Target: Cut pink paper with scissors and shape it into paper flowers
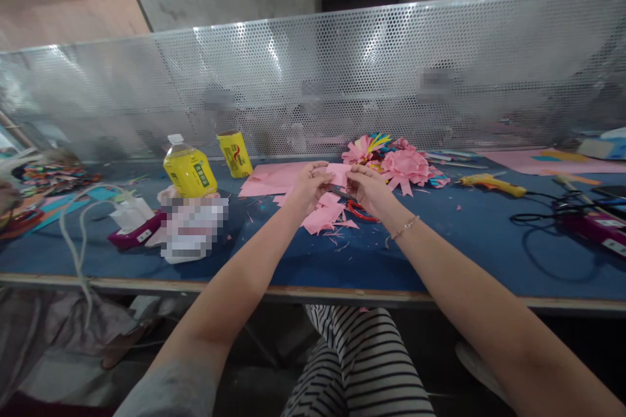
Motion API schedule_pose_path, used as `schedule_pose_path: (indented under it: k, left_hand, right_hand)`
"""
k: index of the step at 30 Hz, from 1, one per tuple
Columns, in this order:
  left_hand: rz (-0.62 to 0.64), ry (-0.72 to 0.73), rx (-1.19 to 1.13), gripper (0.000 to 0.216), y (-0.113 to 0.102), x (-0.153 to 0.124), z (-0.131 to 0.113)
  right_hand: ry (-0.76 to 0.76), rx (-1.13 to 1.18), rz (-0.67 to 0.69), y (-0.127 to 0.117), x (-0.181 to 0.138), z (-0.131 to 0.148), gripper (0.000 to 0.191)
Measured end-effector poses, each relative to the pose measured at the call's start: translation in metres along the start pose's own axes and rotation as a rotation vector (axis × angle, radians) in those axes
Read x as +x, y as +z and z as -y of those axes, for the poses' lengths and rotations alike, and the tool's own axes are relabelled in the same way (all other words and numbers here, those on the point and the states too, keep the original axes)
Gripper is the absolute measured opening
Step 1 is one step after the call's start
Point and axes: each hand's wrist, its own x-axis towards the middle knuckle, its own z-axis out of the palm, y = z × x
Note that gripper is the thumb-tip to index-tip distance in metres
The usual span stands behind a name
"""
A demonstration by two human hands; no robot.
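My left hand [309, 184] and my right hand [368, 187] are both stretched out over the blue table [440, 241], fingers pinched on one small pink paper piece [338, 173] held between them. Below the hands lie pink paper scraps [323, 215] and red-handled scissors [359, 210]. A larger pink sheet [271, 179] lies flat just behind my left hand. Finished pink paper flowers [403, 166] sit right of my right hand. A thin bracelet [403, 229] circles my right wrist.
A yellow drink bottle [190, 171] and a yellow can [235, 153] stand at the left. A yellow glue gun [491, 184] with black cable lies at the right. A perforated metal screen [342, 71] closes the table's far edge. White cables [81, 221] and small boxes sit far left.
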Motion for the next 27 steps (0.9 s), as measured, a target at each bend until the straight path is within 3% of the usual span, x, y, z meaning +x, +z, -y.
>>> schedule_pose_path:
  k: [6,14,18,27]
  left_hand:
    - [0.02,-0.01,-0.011,0.033,0.001,-0.001,-0.002]
    - [0.008,-0.035,0.021,0.029,0.005,-0.004,-0.006]
    - [0.019,-0.004,0.067,0.04,0.002,-0.002,-0.001]
    - [0.017,0.033,0.099,0.044,0.001,0.001,0.005]
  right_hand:
    - [0.039,0.003,0.097,-0.002,0.0,-0.001,0.013]
    - [0.007,-0.041,0.068,-0.001,0.0,-0.001,0.013]
    - [-0.037,-0.068,0.041,0.002,-0.001,-0.001,0.014]
    - [0.03,0.006,0.084,-0.002,0.001,-0.001,0.012]
